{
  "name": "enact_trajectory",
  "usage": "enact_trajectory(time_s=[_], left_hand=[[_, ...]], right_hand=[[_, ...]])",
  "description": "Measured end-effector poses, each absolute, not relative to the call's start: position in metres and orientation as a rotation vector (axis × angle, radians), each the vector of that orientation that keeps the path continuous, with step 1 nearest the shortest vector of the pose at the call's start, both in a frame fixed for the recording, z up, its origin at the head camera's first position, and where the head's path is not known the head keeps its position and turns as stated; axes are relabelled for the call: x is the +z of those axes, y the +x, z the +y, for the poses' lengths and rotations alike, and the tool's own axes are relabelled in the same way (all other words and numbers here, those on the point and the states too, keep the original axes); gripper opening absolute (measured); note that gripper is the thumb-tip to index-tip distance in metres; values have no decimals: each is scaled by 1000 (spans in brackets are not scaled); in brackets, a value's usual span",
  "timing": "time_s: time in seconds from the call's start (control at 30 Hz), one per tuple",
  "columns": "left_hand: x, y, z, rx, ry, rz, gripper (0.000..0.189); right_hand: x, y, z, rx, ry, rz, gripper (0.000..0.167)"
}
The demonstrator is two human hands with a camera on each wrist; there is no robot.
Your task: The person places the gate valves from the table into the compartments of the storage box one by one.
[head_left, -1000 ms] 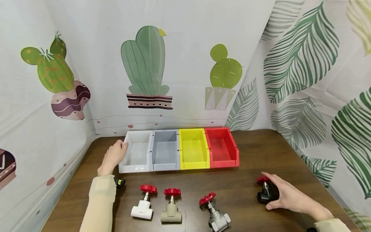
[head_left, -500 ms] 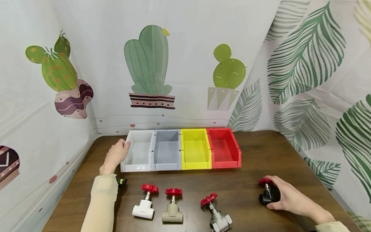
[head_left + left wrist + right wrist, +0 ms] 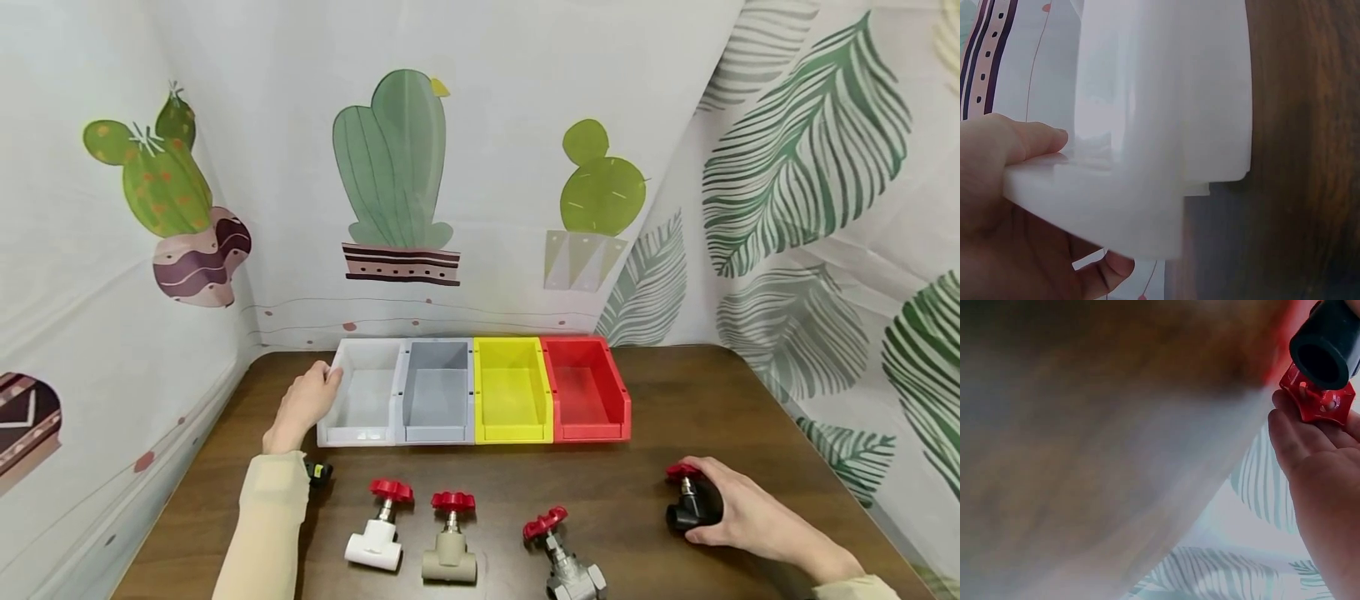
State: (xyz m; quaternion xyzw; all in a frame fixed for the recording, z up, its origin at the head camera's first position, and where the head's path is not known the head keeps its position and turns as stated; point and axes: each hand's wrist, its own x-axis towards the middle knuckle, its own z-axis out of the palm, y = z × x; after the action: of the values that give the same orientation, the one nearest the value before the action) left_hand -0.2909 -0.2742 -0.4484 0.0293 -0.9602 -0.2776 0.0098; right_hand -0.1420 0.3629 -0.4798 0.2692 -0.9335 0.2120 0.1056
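At the far left my left hand (image 3: pixel 303 406) grips the side wall of a white storage bin (image 3: pixel 363 392). In the left wrist view the thumb lies on one face of the white wall (image 3: pixel 1147 125), with fingers on the other. To the right, my right hand (image 3: pixel 753 510) holds a black valve (image 3: pixel 686 513) with a red handwheel, upright at the tabletop. Fingers reach behind the red handwheel (image 3: pixel 1325 406), and the thumb is at the black body (image 3: pixel 1319 356). Whether the valve touches the table cannot be told.
Grey (image 3: pixel 438 396), yellow (image 3: pixel 513 396) and red (image 3: pixel 587 396) bins adjoin the white one in a row. In front lie a white valve (image 3: pixel 375 543), a beige valve (image 3: pixel 449 557) and a metal valve (image 3: pixel 573 575). Printed cloth hangs behind the brown table (image 3: pixel 675 400).
My right fingers have come in from a straighter pose onto the red handwheel. The black valve has shifted slightly left relative to the bins. The left hand keeps its hold; the head view has drifted.
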Motion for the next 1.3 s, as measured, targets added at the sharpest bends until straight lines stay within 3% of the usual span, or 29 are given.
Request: enact_trajectory(time_s=[0.33,1.3], left_hand=[[-450,-289,-273,-907,102,-2997,39],[-451,-291,-273,-914,79,-2973,37]], right_hand=[[-457,-154,350,611,827,-2706,83],[-410,-228,296,724,799,-2856,87]])
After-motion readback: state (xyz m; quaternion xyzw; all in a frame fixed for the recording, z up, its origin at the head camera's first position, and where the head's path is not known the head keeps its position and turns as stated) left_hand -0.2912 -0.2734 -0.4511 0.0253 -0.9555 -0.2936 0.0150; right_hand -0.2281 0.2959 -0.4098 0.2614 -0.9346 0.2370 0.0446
